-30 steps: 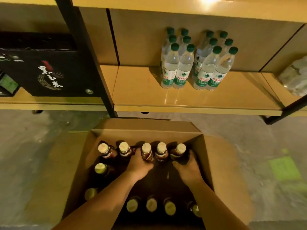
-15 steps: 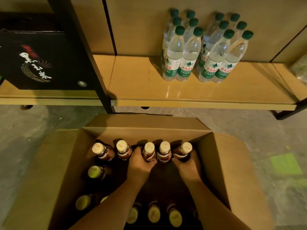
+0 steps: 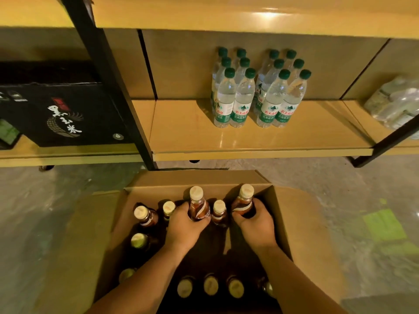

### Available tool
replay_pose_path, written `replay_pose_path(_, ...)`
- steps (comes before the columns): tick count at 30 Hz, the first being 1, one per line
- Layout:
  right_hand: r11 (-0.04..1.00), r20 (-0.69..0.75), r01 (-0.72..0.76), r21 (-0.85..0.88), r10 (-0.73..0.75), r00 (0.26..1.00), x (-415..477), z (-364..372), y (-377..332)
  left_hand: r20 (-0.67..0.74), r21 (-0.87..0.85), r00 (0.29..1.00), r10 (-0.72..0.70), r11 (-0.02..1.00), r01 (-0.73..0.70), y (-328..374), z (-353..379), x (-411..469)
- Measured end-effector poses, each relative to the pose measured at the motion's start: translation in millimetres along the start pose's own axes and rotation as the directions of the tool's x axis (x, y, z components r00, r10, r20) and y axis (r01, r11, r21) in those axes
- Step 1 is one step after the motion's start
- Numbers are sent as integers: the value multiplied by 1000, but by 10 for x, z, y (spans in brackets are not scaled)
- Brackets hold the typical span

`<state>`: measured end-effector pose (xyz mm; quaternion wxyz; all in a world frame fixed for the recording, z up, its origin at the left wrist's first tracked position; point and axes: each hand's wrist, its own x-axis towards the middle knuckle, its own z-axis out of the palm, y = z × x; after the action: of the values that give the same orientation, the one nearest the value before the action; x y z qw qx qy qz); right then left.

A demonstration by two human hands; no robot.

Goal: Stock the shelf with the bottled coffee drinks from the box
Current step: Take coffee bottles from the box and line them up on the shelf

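An open cardboard box (image 3: 301, 225) stands on the floor below the shelf (image 3: 260, 141). Several brown coffee bottles with cream caps stand inside it. My left hand (image 3: 183, 225) grips one coffee bottle (image 3: 198, 203) by its body, lifted above its neighbours. My right hand (image 3: 256, 223) grips a second coffee bottle (image 3: 243, 200), also raised, near the box's far right corner. Between them a third bottle (image 3: 219, 211) still stands low in the box. More bottles line the left side (image 3: 145, 215) and the near row (image 3: 210, 285).
Several green-capped water bottles (image 3: 260, 94) stand on the wooden shelf, with bare board left and right of them. A black carton (image 3: 61, 114) fills the left bay behind a black upright (image 3: 108, 82). Wrapped packs (image 3: 394, 107) lie at the far right. Concrete floor surrounds the box.
Both hands have lifted their bottles up out of the far row; the two caps now stand higher than the others. The camera view has tilted up slightly.
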<state>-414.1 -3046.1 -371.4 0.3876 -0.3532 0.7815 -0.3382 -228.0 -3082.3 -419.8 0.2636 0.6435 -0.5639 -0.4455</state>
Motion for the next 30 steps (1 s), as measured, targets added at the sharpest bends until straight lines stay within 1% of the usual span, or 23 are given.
replay_pose_path(5, 999, 26, 43, 6, -44, 999, -324, -317, -289, 94, 33, 994, 50, 998, -54, 406, -366, -212)
replay_pose_path(8, 994, 22, 69, 85, -72, 997, -501, -537, -466, 155, 53, 982, 111, 991, -121, 712, -566, -298)
replay_pose_path(11, 985, -21, 136, 105, -134, 991, -667, -789, -694, 212, 92, 960, 185, 974, -208, 1120, -732, -352)
replay_pose_path(13, 980, -82, 190, 61, -184, 979, -745, -1000, -857, 204, 108, 946, 251, 955, -276, 1450, -807, -376)
replay_pose_path(15, 973, -107, 220, 76, -211, 972, -818, -1261, -1046, 180, 114, 933, 311, 936, -334, 1793, -852, -397)
replay_pose_path(18, 947, -140, 311, 75, -298, 944, -892, -1745, -1335, 183, 99, 907, 380, 911, -402, 2357, -869, -489)
replay_pose_path(24, 913, -196, 403, 64, -385, 902, -1008, -2787, -1614, 238, 66, 844, 480, 859, -508, 3493, -562, -789)
replay_pose_path(27, 901, -233, 432, 43, -411, 881, -1057, -3367, -1630, 259, 51, 824, 504, 844, -533, 4011, -256, -932)
replay_pose_path(30, 898, -280, 439, 7, -420, 863, -1050, -3966, -1561, 286, 27, 786, 549, 815, -579, 4509, 132, -1098)
